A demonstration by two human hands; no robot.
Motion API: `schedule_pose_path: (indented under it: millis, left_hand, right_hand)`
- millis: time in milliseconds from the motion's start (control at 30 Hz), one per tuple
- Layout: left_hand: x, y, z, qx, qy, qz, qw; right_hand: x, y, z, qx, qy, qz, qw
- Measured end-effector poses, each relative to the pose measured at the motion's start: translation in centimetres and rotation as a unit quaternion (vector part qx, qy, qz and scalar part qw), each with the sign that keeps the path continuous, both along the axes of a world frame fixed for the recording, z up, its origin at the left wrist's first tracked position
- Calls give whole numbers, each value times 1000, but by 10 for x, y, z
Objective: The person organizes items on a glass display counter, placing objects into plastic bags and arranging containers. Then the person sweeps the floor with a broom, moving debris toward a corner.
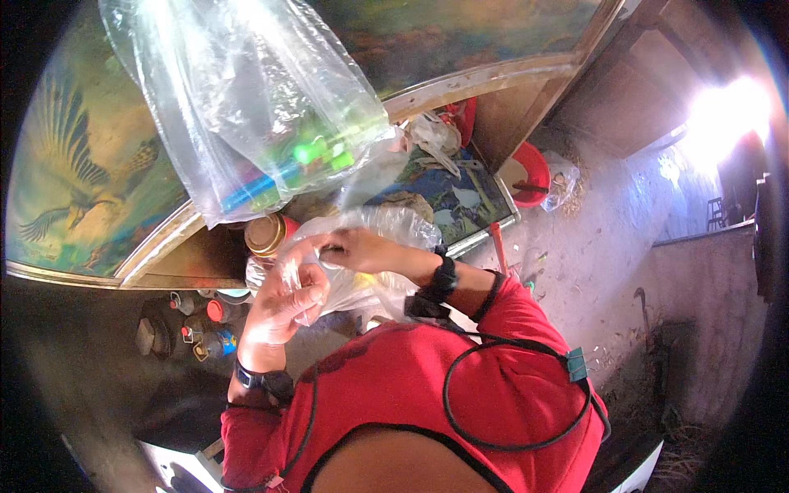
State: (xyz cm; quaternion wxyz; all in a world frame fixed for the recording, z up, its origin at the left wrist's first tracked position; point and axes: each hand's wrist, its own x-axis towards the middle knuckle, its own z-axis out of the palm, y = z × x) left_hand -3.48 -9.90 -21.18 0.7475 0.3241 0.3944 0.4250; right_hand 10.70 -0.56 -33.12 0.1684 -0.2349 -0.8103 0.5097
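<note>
A crumpled clear plastic bag (351,300) is in front of my chest, with something yellowish showing faintly through it. My left hand (285,303) pinches its film between thumb and curled fingers. On the other side of the gathered film, my right hand (360,251) has its fingers bent round the plastic, their tips partly hidden. Just beyond my left hand stands a red jar with a gold-coloured lid (265,235). A larger clear plastic bag (246,92) hangs above it, holding blue and bright green items (311,152).
Painted panels (92,166) border the cabinet opening. Several plastic bottles (216,343) stand on the floor at left. To the right are a red basin (533,175), another plastic bag (562,179) and a red handle (498,246). A black cable (449,394) loops over my red shirt.
</note>
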Motion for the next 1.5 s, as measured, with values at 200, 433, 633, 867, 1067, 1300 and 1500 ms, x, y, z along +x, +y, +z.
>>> schedule_pose_path:
  millis: [200, 433, 633, 867, 1067, 1300, 1500]
  left_hand:
    - [-12, -5, -14, 17, 25, 149, 988]
    - [-25, -8, -30, 32, 28, 195, 980]
    - [-21, -2, -28, 14, 50, 193, 980]
    - [-20, 0, -38, -5, 65, 210, 976]
    - [-16, 7, -37, -15, 47, 210, 976]
    - [-13, 9, -33, -25, 48, 180, 982]
    - [-16, 5, -27, -3, 40, 176, 984]
  right_hand:
    - [-6, 3, -41, 249, 102, -18, 963]
    - [75, 95, -17, -27, -67, -209, 975]
    - [109, 147, -175, 307, -343, -347, 817]
    - [107, 134, -169, 232, -451, -181, 843]
    - [133, 141, -147, 318, -283, -149, 893]
    - [165, 205, -170, -12, -208, -640, 739]
    - [180, 197, -192, -78, -72, -586, 803]
